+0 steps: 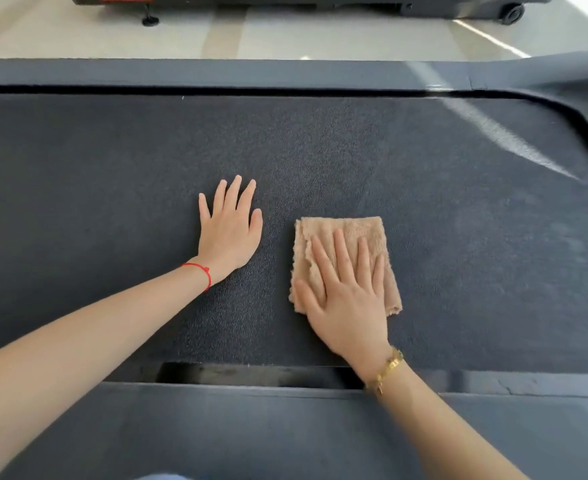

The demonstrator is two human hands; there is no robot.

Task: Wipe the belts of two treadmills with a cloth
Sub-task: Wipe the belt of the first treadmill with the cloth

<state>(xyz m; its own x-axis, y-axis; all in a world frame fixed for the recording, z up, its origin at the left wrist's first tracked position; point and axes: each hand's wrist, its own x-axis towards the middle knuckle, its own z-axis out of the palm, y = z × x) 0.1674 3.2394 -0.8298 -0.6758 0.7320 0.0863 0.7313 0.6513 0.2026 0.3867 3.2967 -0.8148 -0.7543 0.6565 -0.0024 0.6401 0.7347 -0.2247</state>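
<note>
A dark, rough-textured treadmill belt (112, 188) fills the middle of the view from left to right. A folded tan cloth (351, 226) lies flat on it, right of centre. My right hand (348, 292) presses flat on the cloth with fingers spread, covering its lower half; a gold bracelet is on that wrist. My left hand (230, 226) rests palm down on the bare belt just left of the cloth, fingers apart, holding nothing; a red string circles that wrist.
The treadmill's grey side rail (285, 431) runs along the near edge, with a dark gap (251, 372) between it and the belt. A far rail (216, 72) borders the belt. Beyond it, pale floor and the base of a second machine (320, 1).
</note>
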